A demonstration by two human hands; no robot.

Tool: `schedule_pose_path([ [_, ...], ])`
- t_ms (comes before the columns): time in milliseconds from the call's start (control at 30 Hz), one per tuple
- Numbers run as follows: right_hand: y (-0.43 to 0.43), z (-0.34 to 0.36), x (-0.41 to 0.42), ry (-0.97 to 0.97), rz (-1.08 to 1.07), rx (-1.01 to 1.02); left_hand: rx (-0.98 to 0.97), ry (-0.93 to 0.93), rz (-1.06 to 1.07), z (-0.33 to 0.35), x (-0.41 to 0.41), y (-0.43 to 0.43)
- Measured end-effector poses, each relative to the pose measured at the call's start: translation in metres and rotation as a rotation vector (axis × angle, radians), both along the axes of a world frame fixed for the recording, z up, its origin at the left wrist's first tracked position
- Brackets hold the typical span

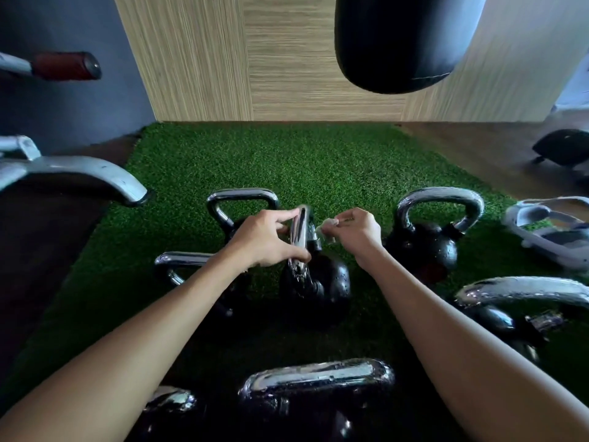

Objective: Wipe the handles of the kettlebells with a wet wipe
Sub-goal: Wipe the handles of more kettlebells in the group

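Several black kettlebells with chrome handles stand on green artificial turf (306,157). My left hand (267,240) grips the chrome handle (299,237) of the middle kettlebell (322,288), thumb low and fingers over the top. My right hand (358,232) pinches a small crumpled white wet wipe (328,226) against the right side of that handle. Another kettlebell (430,240) stands to the right, one (242,202) behind my left hand, and one (315,397) nearest me at the bottom.
A black punching bag (404,39) hangs above the turf at the back. Grey machine legs (79,177) reach in from the left. White sandals (551,228) lie at the right edge. A wood-panel wall (255,59) closes the back.
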State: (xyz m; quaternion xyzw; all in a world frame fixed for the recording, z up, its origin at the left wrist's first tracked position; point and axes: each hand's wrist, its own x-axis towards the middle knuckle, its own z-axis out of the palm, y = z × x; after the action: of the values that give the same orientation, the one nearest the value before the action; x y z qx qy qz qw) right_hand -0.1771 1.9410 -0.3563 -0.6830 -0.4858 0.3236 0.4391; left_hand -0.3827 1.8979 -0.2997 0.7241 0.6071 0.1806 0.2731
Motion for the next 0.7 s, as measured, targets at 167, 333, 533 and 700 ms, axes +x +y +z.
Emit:
schedule_pose_path([
  [167, 0.012, -0.023, -0.009, -0.199, 0.082, -0.027, -0.015, 0.013, -0.033, -0.003, -0.008, 0.007],
  [333, 0.017, -0.03, -0.015, -0.342, 0.208, -0.064, -0.039, -0.009, -0.044, -0.006, -0.023, 0.012],
  [533, 0.02, -0.031, -0.025, -0.326, 0.183, 0.032, -0.056, 0.039, -0.088, -0.007, -0.039, 0.011],
  [700, 0.03, -0.002, -0.045, -0.256, 0.131, 0.21, -0.048, 0.031, -0.109, -0.009, -0.044, 0.007],
])
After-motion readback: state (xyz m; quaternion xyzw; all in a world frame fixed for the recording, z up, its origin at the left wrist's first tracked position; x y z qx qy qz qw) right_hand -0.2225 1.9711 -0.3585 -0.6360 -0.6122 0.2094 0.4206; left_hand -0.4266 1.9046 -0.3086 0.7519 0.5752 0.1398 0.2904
